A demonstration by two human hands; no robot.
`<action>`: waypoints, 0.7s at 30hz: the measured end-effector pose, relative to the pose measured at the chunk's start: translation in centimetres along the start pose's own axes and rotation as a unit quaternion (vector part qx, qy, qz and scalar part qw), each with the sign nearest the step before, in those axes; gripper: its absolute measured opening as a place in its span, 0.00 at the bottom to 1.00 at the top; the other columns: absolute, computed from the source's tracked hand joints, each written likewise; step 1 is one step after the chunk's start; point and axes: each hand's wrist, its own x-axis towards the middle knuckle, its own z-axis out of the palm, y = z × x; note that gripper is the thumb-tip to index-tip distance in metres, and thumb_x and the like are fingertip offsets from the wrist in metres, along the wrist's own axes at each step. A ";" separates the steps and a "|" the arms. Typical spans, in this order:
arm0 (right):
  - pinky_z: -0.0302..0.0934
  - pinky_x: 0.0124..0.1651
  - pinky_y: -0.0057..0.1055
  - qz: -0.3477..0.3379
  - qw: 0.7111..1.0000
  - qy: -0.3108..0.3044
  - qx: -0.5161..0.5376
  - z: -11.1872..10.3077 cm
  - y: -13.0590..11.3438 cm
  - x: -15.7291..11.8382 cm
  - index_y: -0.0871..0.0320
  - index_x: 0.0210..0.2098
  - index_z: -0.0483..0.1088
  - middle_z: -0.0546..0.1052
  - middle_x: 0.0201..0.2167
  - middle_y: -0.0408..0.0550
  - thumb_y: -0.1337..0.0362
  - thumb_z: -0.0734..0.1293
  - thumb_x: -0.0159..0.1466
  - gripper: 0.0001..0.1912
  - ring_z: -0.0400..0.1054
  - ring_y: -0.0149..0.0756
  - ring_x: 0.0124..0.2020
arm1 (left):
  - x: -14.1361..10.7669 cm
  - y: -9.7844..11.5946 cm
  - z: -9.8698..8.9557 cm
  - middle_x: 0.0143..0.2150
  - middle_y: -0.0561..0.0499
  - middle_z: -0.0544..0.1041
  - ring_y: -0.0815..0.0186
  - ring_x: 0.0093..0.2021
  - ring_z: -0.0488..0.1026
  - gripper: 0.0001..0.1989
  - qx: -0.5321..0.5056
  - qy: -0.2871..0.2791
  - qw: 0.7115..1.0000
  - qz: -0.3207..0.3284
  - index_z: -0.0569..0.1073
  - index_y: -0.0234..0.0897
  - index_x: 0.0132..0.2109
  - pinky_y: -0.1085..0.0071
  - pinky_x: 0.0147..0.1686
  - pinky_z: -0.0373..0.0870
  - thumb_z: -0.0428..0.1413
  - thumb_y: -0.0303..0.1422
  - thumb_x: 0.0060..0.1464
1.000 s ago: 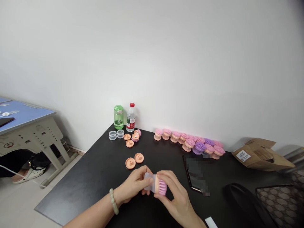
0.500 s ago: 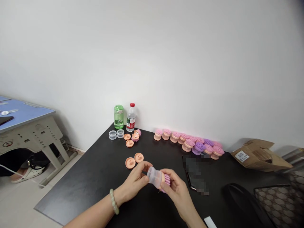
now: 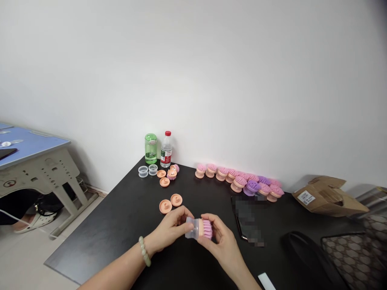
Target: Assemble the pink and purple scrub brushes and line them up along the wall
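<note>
1. Brush, pink bristles on a peach base, held between your hands above the black table, bristles toward your right; clear plastic cup butted against its left end.
2. Left hand: closed around the clear plastic cup, fingers wrapped over its top. Green beaded bracelet on that wrist.
3. Right hand: closed on the brush, fingers curled over the bristled end.
4. Grip note: press squarely along the join, cup and base in line, fingertips on the peach rim rather than the bristles.
5. Nearby: two peach discs just ahead of your hands; clear rings and more brush parts farther on; row of pink and purple brushes along the wall.
</note>
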 end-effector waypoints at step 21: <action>0.60 0.24 0.25 0.091 0.988 -0.016 0.120 0.6 -1.1 0.1 0.59 0.36 0.71 0.71 0.25 0.41 0.46 0.71 0.58 0.22 0.65 0.30 0.25 | -0.9 0.8 0.7 0.57 0.41 0.71 0.54 0.57 0.69 0.23 0.334 0.021 0.915 0.223 0.63 0.43 0.63 0.56 0.56 0.70 0.56 0.39 0.64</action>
